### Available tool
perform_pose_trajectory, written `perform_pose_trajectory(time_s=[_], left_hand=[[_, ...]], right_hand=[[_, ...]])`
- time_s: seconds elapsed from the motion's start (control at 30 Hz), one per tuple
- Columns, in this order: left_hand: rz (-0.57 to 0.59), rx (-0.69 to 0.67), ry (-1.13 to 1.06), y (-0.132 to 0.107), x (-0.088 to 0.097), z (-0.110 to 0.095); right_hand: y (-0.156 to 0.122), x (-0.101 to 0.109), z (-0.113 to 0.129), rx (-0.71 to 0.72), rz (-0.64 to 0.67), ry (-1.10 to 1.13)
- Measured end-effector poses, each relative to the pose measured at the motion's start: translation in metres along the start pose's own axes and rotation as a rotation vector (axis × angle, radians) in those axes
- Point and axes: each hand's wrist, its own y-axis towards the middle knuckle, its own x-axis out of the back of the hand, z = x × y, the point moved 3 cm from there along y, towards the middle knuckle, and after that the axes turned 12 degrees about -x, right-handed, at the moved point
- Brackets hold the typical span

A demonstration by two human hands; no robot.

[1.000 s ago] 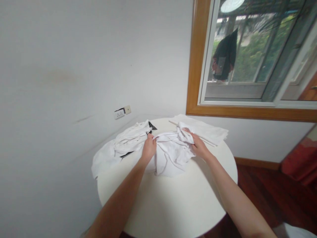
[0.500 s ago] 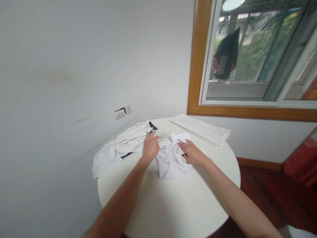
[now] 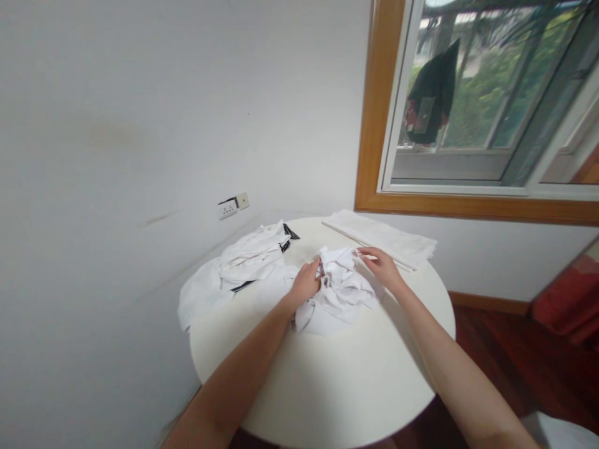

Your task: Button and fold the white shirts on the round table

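Note:
A crumpled white cloth lies bunched in the middle of the round white table. My left hand is closed on its left upper part, fingertips partly hidden in the folds. At the cloth's upper right edge, my right hand pinches the fabric between thumb and fingers. Whether the cloth is a garment cannot be made out.
The round table stands in a corner by the wall. A loose heap of white fabric with black parts overhangs its left edge. Folded white cloth lies at the back right. A wall socket and a window are behind.
My left hand has moved right onto the cloth and closed on it. My right hand has shifted up and right to the cloth's edge, and the cloth has spread rightward.

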Motion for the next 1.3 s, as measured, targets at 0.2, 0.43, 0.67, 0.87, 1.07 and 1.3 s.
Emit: perform_pose_trajectory(time_s=[0.2,0.43,0.67,0.87,1.07,1.3], left_hand=[[-0.124,0.011,-0.124,0.01,-0.003,0.012],[-0.126,-0.041,-0.292,0.014,-0.002,0.005],[0.073,-0.074,-0.456,0.016,0.006,-0.012],[0.063,-0.131,-0.511,0.016,0.003,-0.035],[-0.211,-0.04,-0.992,0.018,0.007,-0.033],[-0.014,0.097,-1.143,0.01,0.01,-0.042]], right_hand=[[0.014,-0.014,-0.032,-0.002,0.074,-0.172],[0.017,-0.025,-0.013,-0.016,0.039,0.032],[0.017,-0.003,0.014,0.073,-0.083,0.088],[0.006,0.003,0.035,0.142,-0.038,-0.063],[0.001,0.01,0.033,0.091,-0.115,-0.292],[0.001,0.014,0.037,0.078,-0.226,-0.269]])
